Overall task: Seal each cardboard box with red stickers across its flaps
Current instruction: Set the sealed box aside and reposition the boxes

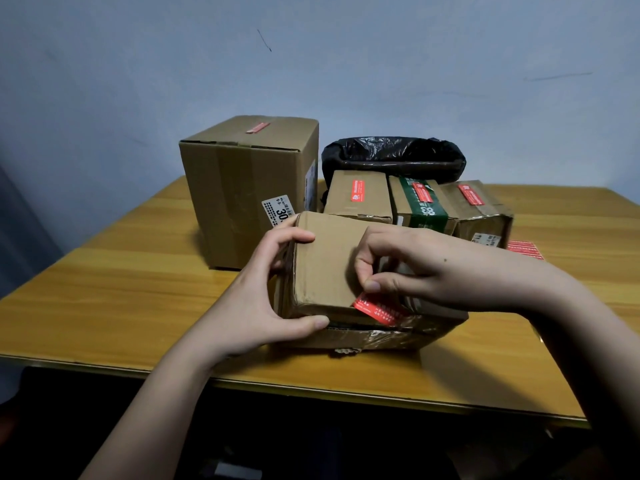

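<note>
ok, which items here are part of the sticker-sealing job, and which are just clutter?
Job:
- brown cardboard box in hands
- red rectangular sticker
- left hand
- right hand
- four stickered cardboard boxes behind
- spare red stickers

Clutter:
- black bin-bag-lined container

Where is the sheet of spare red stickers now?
In the head view the sheet of red stickers lies flat on the table at the right, just beyond the right hand and beside the rightmost small box.

Left hand (277,289): fingers and thumb curled, clamping the brown cardboard box (325,268) at its left end.
Right hand (415,268): thumb and forefinger pinching a red printed sticker (375,308).
</note>
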`<move>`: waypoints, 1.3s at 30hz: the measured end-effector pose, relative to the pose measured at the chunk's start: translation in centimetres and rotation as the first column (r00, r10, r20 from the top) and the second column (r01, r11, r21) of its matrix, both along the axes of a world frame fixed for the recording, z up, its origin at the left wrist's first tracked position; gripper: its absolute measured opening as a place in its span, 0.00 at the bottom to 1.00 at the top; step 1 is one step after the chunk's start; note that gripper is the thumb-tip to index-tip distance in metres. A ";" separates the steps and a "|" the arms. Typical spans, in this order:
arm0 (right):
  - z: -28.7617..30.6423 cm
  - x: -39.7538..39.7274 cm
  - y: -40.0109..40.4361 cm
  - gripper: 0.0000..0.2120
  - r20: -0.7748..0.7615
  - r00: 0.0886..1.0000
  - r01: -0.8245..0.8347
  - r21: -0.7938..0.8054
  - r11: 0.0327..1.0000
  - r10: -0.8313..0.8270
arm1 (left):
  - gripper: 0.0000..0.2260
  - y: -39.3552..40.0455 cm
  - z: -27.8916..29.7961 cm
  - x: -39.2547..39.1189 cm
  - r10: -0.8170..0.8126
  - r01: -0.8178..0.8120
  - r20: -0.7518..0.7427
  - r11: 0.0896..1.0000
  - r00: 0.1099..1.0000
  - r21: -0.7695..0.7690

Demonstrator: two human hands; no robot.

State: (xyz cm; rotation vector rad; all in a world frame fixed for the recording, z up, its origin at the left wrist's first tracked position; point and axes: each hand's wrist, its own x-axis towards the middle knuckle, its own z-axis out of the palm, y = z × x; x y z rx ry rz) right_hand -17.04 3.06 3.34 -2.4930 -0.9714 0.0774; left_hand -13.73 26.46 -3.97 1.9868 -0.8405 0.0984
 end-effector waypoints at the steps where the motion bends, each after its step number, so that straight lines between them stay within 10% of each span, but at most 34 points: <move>1: 0.1 -0.1 -0.1 0.08 0.002 1.000 0.001 0.009 1.000 -0.001 | 0.35 0.0 0.0 0.0 -0.001 0.001 -0.002 1.000 1.000 0.001; 39: 1.6 -1.7 -1.0 0.03 0.421 0.901 -0.005 0.242 0.970 -0.101 | 0.33 0.1 1.5 0.6 0.010 -0.051 -0.267 0.988 0.964 -0.145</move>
